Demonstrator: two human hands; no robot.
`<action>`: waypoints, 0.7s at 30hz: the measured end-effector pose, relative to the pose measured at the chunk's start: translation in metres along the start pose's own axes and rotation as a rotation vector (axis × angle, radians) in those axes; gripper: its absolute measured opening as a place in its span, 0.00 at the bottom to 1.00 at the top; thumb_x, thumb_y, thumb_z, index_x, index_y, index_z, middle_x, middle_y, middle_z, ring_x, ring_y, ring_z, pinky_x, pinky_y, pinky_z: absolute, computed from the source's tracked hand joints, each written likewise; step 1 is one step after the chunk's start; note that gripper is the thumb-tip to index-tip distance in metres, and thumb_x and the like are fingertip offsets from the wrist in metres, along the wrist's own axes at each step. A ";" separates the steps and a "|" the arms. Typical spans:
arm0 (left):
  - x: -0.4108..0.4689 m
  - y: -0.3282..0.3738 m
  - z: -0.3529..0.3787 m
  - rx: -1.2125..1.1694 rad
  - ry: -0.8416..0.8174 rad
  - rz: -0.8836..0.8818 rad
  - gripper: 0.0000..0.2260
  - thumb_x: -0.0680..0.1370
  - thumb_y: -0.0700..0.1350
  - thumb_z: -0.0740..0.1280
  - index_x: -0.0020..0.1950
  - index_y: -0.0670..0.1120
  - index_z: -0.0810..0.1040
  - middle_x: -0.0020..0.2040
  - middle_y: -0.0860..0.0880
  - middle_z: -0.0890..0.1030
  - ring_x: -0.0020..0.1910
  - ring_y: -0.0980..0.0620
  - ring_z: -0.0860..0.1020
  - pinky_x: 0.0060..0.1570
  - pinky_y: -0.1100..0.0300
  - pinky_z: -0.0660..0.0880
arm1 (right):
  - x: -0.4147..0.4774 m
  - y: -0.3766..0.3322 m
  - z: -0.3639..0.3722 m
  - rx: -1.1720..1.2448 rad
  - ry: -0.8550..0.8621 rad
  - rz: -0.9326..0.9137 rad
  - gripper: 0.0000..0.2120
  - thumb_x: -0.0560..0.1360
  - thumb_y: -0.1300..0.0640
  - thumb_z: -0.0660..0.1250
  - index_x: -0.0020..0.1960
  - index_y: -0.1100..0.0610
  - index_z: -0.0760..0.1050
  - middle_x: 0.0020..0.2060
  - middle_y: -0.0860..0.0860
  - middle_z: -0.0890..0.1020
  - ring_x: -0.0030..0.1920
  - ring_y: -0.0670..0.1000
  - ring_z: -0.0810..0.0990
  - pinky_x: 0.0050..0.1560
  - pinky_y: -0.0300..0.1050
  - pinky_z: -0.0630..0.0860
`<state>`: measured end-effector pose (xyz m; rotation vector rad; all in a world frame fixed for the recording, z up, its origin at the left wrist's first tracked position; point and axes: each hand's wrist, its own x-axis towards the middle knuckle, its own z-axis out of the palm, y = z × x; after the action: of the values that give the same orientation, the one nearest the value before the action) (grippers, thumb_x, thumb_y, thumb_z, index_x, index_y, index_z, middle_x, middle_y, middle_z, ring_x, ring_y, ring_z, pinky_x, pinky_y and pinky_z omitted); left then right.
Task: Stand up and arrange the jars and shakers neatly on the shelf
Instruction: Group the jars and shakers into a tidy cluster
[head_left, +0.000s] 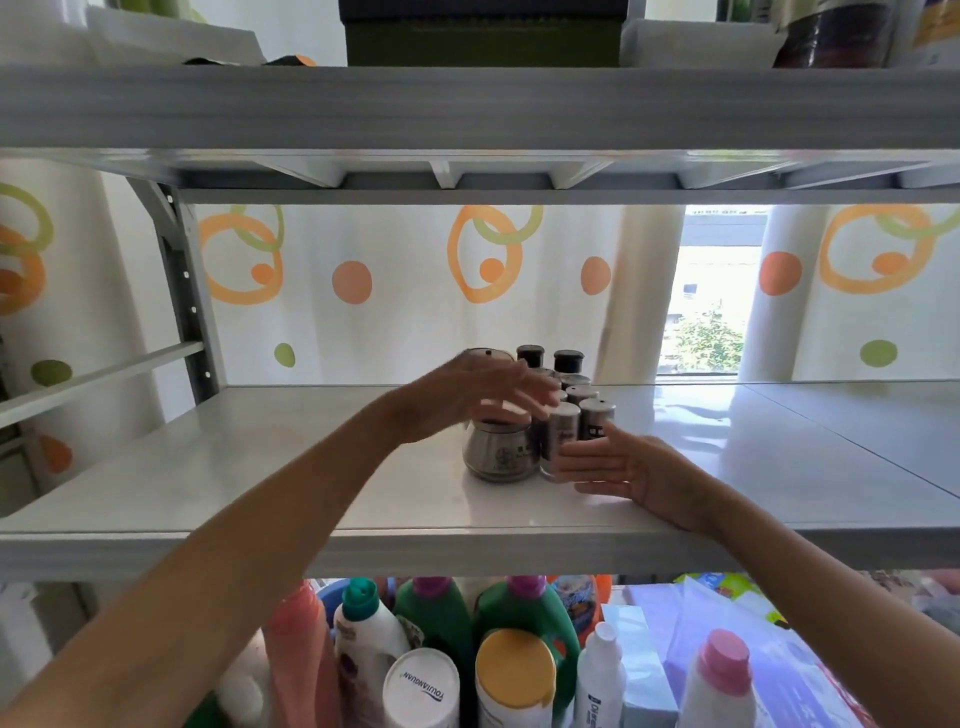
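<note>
Watching the head view, I saw a squat round steel-banded glass jar (498, 457) and silver cylindrical shakers (564, 427) upright, clustered mid white shelf (234, 467). The left hand (467, 400), blurred, seemed open-fingered over the jar. The right hand (628, 470) lay flat, fingers straight, just beside the shakers.

Between the left hand (467, 400) and the right hand (623, 467), the shakers (561, 431) are silver with dark label print. The jar (498, 457) under the left hand is silvery too. Beyond the fingers sit two black caps (530, 356). The shelf (260, 467) beneath is pale grey. The curtain (395, 312) behind is white with orange and green rings and dots. Below the arms, green bottles (519, 616) wear purple caps (525, 584).
</note>
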<state>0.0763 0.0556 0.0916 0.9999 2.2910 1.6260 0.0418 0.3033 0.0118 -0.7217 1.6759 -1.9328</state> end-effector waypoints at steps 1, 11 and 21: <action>-0.007 -0.006 -0.001 -0.071 -0.156 -0.070 0.23 0.78 0.56 0.58 0.66 0.42 0.74 0.64 0.43 0.78 0.63 0.46 0.77 0.62 0.56 0.74 | 0.000 -0.001 -0.002 0.028 -0.026 0.034 0.29 0.76 0.41 0.54 0.58 0.63 0.79 0.57 0.61 0.81 0.59 0.58 0.80 0.54 0.44 0.80; -0.013 -0.057 0.006 -0.351 -0.312 -0.275 0.31 0.76 0.60 0.61 0.73 0.43 0.64 0.74 0.44 0.66 0.74 0.49 0.64 0.74 0.55 0.61 | 0.016 -0.003 0.001 0.081 0.030 0.135 0.37 0.77 0.37 0.44 0.51 0.63 0.83 0.52 0.62 0.83 0.55 0.57 0.82 0.51 0.46 0.81; -0.010 -0.056 0.006 -0.324 -0.310 -0.316 0.24 0.82 0.50 0.48 0.75 0.39 0.59 0.75 0.41 0.63 0.75 0.47 0.62 0.76 0.50 0.54 | 0.025 0.000 -0.002 0.059 0.067 0.142 0.38 0.79 0.38 0.42 0.50 0.61 0.84 0.52 0.61 0.84 0.54 0.56 0.83 0.50 0.45 0.81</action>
<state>0.0631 0.0442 0.0373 0.7127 1.8032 1.5215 0.0220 0.2887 0.0139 -0.5067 1.6551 -1.9166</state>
